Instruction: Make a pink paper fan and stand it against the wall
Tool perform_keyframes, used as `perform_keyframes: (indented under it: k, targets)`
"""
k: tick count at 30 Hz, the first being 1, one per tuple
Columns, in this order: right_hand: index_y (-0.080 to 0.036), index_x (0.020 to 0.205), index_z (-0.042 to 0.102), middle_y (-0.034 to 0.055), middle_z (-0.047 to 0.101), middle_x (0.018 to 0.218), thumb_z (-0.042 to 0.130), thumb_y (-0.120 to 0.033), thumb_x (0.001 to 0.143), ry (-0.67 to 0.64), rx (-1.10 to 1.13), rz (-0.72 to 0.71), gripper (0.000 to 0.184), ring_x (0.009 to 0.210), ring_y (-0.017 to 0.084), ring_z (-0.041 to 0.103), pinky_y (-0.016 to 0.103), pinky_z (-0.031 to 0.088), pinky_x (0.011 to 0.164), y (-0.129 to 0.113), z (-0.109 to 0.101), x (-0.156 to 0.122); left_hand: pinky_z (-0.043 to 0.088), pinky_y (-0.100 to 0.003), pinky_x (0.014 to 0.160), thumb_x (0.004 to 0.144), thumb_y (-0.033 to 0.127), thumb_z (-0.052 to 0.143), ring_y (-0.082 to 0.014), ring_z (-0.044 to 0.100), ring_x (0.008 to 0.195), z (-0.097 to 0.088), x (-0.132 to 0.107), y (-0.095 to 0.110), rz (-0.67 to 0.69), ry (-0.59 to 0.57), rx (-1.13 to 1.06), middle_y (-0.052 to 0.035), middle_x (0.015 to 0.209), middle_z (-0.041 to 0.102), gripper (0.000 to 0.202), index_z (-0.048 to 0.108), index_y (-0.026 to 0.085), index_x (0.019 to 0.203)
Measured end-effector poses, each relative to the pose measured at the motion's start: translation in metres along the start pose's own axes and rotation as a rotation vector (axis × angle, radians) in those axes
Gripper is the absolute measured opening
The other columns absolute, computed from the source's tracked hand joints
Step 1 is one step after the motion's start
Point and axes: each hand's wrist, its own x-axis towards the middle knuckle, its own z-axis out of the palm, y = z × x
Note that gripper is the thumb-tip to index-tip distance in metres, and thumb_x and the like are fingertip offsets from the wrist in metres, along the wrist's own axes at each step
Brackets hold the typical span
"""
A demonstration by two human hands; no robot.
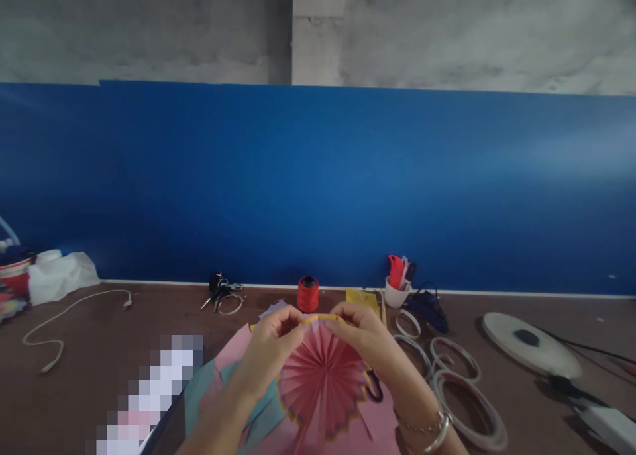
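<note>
A round, pleated pink paper fan [325,375] with a yellow-edged rim is spread out in front of me. My left hand [278,332] pinches its top rim on the left side, thumb below and fingers above. On the right side of the same rim, my right hand [360,332] pinches the paper in a like way. Pink paper sheets [375,422] and teal paper [263,408] lie beneath the fan. Part of a black scissor-like handle [376,387] shows by my right wrist.
Behind my hands stand a red thread spool [308,295] and a white cup [396,293] of pens. Keys [221,293] and a white cable [74,303] lie left. Coiled tape strips [464,402] and a round white disc [529,346] are right. A blue partition [318,183] borders the table.
</note>
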Motion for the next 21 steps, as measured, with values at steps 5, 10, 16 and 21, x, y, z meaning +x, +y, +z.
perform_keyframes:
  k: [5,10,16,21]
  targets:
    - [-0.017,0.061,0.055,-0.0072,0.037,0.053,0.068,-0.045,0.069,-0.035,0.074,0.037,0.031,0.050,0.007,0.025,0.024,0.018,0.048,-0.003,-0.002,-0.001,0.032,-0.021,0.058,0.073,0.029,0.062,-0.0102,0.040,0.059,0.000,-0.002,0.004,-0.034,0.003,-0.034,0.0051,0.061,0.046,0.014,0.058,0.018,0.067]
    - [-0.017,0.062,0.055,-0.0062,0.039,0.054,0.069,-0.046,0.068,0.000,0.085,0.040,0.032,0.051,0.008,0.029,0.023,0.020,0.048,0.000,-0.002,0.003,0.039,-0.023,0.066,0.076,0.038,0.063,-0.0138,0.051,0.068,0.001,-0.002,0.006,-0.075,-0.026,-0.081,0.0018,0.069,0.056,0.020,0.061,0.018,0.076]
    - [-0.017,0.067,0.058,-0.0042,0.047,0.055,0.067,-0.050,0.070,0.041,0.103,0.059,0.034,0.050,0.009,0.039,0.022,0.028,0.048,0.007,-0.008,0.005,0.038,-0.023,0.064,0.072,0.039,0.066,-0.0132,0.051,0.066,0.000,-0.002,0.008,-0.093,0.007,-0.059,0.0024,0.069,0.057,0.021,0.059,0.019,0.074]
    - [-0.017,0.084,0.067,0.0024,0.065,0.075,0.063,-0.045,0.076,-0.021,0.093,0.011,0.029,0.069,0.017,0.058,0.027,0.043,0.063,0.002,-0.010,0.001,0.036,-0.022,0.062,0.072,0.035,0.066,-0.0111,0.046,0.063,0.001,-0.001,0.004,-0.067,0.032,-0.097,0.0042,0.065,0.053,0.019,0.056,0.018,0.069]
